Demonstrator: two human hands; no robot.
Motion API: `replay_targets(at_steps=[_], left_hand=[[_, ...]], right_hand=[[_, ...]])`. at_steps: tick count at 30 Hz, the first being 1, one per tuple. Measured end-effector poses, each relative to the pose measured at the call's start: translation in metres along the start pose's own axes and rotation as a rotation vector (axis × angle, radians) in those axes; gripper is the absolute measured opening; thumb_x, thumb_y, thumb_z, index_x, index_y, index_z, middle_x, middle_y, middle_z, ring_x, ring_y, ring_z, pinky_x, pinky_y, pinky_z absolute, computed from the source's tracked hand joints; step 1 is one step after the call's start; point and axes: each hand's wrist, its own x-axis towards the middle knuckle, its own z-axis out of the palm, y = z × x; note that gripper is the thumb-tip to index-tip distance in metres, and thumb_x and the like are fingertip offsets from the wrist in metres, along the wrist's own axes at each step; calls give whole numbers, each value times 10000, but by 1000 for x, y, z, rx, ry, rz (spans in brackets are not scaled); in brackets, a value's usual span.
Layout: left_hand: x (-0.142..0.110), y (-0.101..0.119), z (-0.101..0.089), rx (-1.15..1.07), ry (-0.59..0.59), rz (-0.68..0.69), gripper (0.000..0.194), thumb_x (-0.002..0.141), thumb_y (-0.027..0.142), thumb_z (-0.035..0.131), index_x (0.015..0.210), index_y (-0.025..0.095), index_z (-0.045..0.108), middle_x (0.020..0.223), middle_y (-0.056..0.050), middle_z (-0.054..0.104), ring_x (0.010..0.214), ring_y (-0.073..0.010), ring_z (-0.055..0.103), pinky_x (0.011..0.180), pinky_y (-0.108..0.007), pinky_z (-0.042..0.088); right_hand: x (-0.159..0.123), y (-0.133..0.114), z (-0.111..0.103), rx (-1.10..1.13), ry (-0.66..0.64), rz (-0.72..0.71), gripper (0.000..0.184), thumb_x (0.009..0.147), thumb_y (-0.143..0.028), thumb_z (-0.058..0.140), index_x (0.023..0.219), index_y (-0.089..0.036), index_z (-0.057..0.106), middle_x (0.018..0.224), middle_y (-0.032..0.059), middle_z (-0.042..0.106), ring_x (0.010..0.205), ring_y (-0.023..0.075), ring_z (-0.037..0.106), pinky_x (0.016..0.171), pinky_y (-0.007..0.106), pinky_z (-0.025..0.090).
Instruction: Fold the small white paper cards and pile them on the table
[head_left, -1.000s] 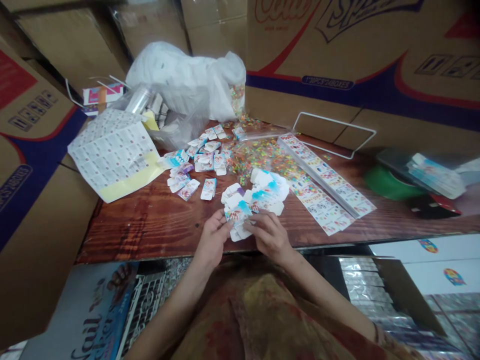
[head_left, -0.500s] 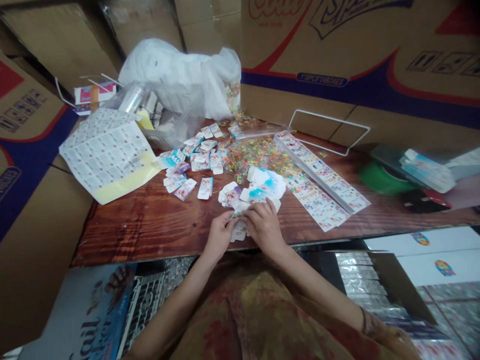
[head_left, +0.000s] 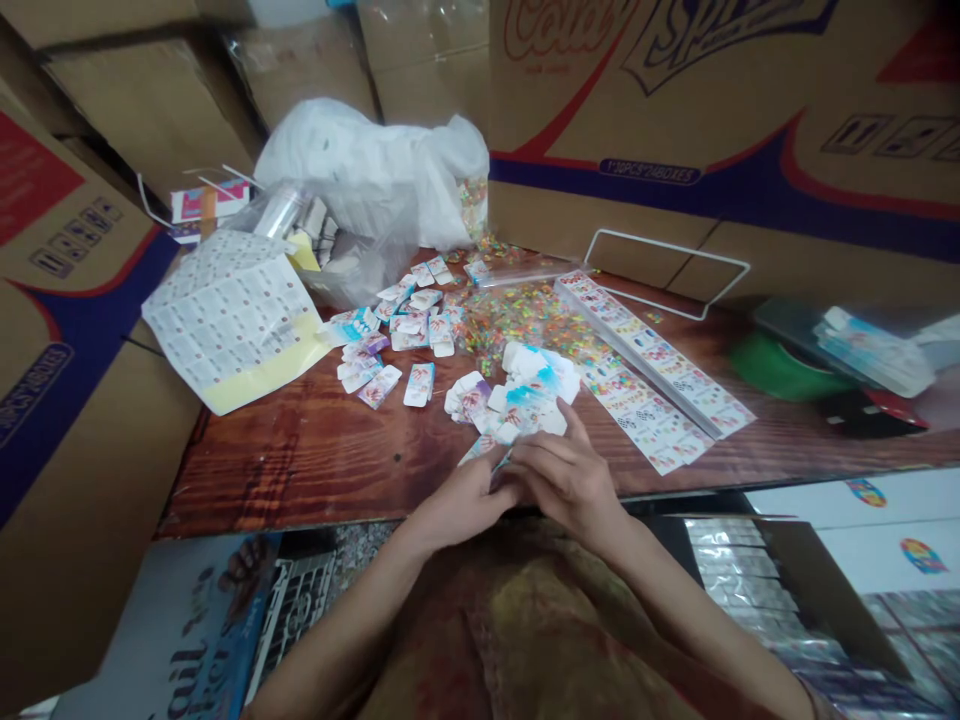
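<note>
My left hand (head_left: 469,500) and my right hand (head_left: 574,480) meet over the table's front edge. Their fingers are closed together around a small printed card box (head_left: 477,452), and most of it is hidden by them. Just beyond my fingers lies a heap of flat white and blue card boxes (head_left: 544,385), beside a smaller purple-and-white bunch (head_left: 466,396). Farther left, folded small boxes (head_left: 409,325) are scattered, with one box (head_left: 418,384) lying apart.
Behind are loose bright beads (head_left: 517,310), printed sticker strips (head_left: 652,370) and a white wire frame (head_left: 667,275). A clear bin (head_left: 360,270), label sheets (head_left: 247,320) and a white plastic bag (head_left: 375,150) stand at the back left. Large cartons (head_left: 720,140) wall the table (head_left: 300,460).
My hands have drawn closer together and nearer my body, with the card box now mostly covered by my fingers. The view has shifted slightly.
</note>
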Motion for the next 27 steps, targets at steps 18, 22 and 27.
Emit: replay_targets(at_steps=[18,22,27], left_hand=[[-1,-5,6,-303,122,-163,344,579,330,804,718,130,560,646,30,552,588,-88,474,546,-195,379],[0,-9,10,-353,391,-100,453,667,331,751,1012,181,499,834,6,635,703,-121,575,624,-206,440],[-3,-13,9,-262,467,14,188,885,368,498,924,187,528,754,4,620,694,-126,591,657,-219,443]], right_hand=[[13,1,7,1204,-118,907,301,636,-311,810,815,-190,600,752,-13,647,656,118,618,623,236,504],[14,7,22,1314,10,1066,345,536,-293,858,744,-189,604,700,-42,623,544,84,560,499,195,456],[6,1,27,940,196,812,188,692,-363,765,759,-203,693,668,-4,631,571,121,550,517,246,466]])
